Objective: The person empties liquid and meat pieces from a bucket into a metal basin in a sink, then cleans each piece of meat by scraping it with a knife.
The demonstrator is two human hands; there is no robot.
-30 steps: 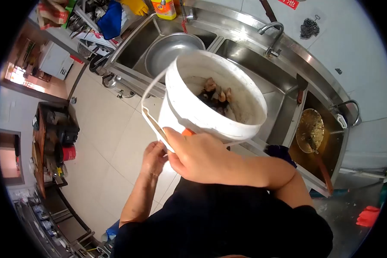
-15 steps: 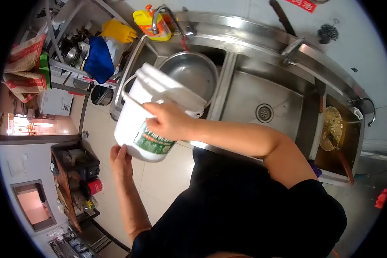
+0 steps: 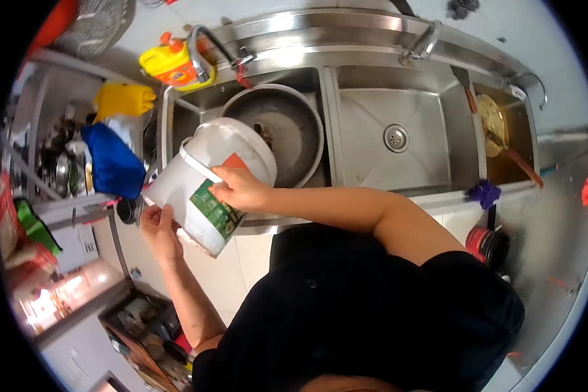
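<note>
I've got the white bucket (image 3: pixel 183 183) tipped, mouth over the metal pan (image 3: pixel 302 124) in the left sink (image 3: pixel 184 117); my right hand (image 3: pixel 240 189) is clenched on its handle (image 3: pixel 201 166) near the green label (image 3: pixel 217 212), left hand (image 3: pixel 162 232) grasping the base edge; dark bits (image 3: pixel 265 134) show at the mouth

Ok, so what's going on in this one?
A person is tipping a white bucket over a metal bowl that sits in the left basin. The left hand holds the bucket's base, and the right hand grips it at the side, by the handle. The mouth leans toward the bowl. Something dark shows just past the rim; whether it is falling or already in the bowl is hard to tell.
</note>
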